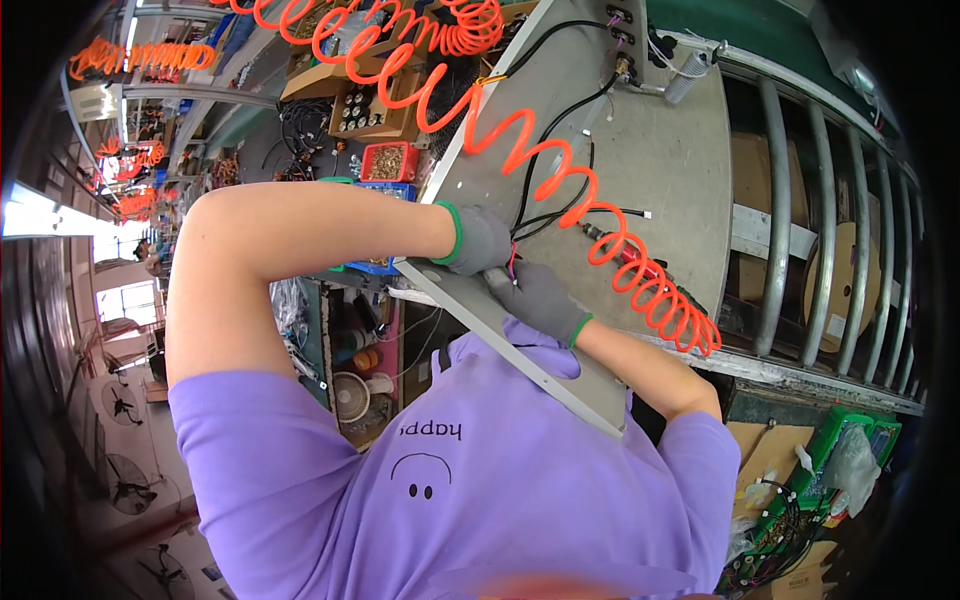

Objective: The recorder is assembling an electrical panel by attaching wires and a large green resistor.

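My left hand (478, 240), in a grey glove with a green cuff, is closed on a black cable with thin pink and red wires (513, 262) at its end. Close beside it my right hand (540, 300), gloved the same way, has its fingers bent in at those wires; the fingertips are partly hidden. Both hands are over the near end of a grey sheet-metal housing (490, 325), which leans against my purple shirt. From the hands, black cables (541, 135) run up to connectors (622, 62) on the housing's far end wall. A loose cable with a white plug (630, 211) lies beside the hands.
An orange coiled air hose (520, 140) hangs across the housing to a red power screwdriver (640, 262) on the right. Metal rails (775, 220) border the right side. Parts boxes (388, 162) stand at the far left, and green bins (835, 450) at the lower right.
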